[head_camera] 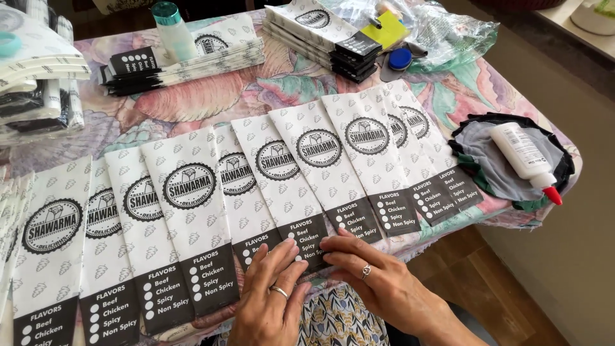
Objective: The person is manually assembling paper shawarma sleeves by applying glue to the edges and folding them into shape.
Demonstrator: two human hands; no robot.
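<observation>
Several long white paper sleeves (192,211) with black round emblems and black lower ends lie fanned in an overlapping row across the table's near edge. My left hand (272,295), wearing a ring, rests flat with fingers on the black lower end of a middle sleeve (282,186). My right hand (378,279), also ringed, lies beside it, fingertips pressing the same sleeve's lower end. Neither hand grips anything.
Two stacks of the same sleeves (192,57) (323,35) sit at the back. A teal-capped bottle (172,29), a clear plastic bag (448,32), a blue lid (400,59) and a glue bottle with a red tip (528,160) on dark cloth (487,166) are nearby. The floral tablecloth (192,106) covers the table.
</observation>
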